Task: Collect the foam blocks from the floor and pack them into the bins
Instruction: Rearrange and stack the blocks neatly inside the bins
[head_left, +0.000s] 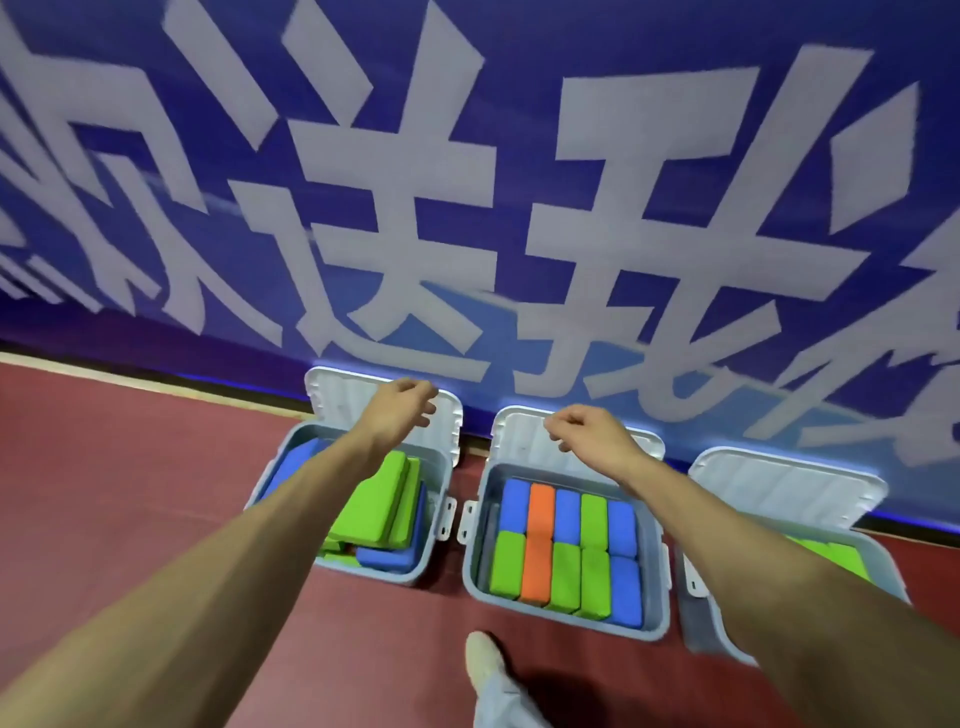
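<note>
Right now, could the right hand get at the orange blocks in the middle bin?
Probably yes. The right hand is by the middle bin, whose lid stands open, and the orange blocks lie uncovered in the top layer.

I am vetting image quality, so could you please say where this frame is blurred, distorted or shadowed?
Head view: motion blur smears the white lettering on the blue wall and the right bin; lens distortion stretches the forearms toward the corners; the blocks in the middle bin look sharper; a shadow lies on the floor by the shoe.
</note>
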